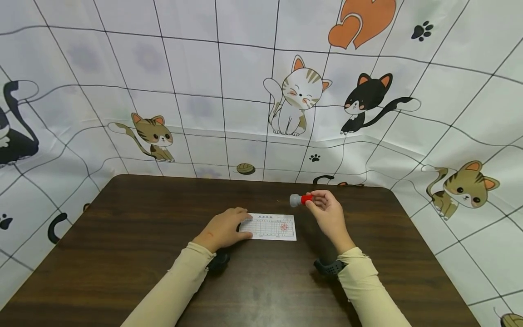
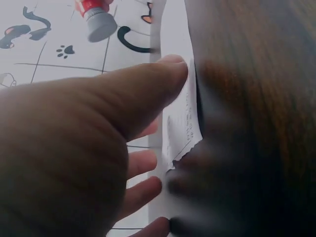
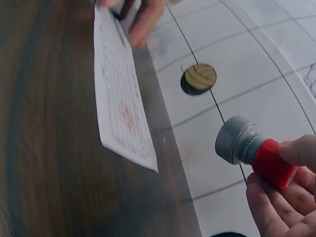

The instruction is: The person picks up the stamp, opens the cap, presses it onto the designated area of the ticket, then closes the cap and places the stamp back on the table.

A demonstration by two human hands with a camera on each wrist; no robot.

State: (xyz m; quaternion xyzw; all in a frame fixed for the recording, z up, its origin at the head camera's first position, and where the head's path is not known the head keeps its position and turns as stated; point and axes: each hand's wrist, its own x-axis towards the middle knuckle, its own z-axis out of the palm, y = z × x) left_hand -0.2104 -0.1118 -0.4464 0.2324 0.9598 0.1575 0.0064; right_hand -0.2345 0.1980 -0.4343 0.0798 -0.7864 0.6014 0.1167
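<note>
A white printed form (image 1: 267, 230) with a ruled grid lies on the dark table, a red stamp mark (image 1: 284, 226) near its right end. My left hand (image 1: 224, 230) rests on the form's left end, thumb (image 2: 170, 79) and fingers spread and only lightly bent. In the left wrist view the form's near edge looks torn. My right hand (image 1: 328, 217) pinches a self-inking stamp (image 3: 271, 163) by its red part, thumb on one side and fingers on the other. The stamp's grey end (image 3: 232, 140) points left, held above the table to the right of the form.
The brown wooden table (image 1: 122, 236) extends around both arms. Behind it hangs a white sheet (image 1: 196, 113) with black grid lines and cartoon cats. A dark band (image 1: 328, 268) is on the right wrist, and another dark device (image 1: 219, 262) is at the left wrist.
</note>
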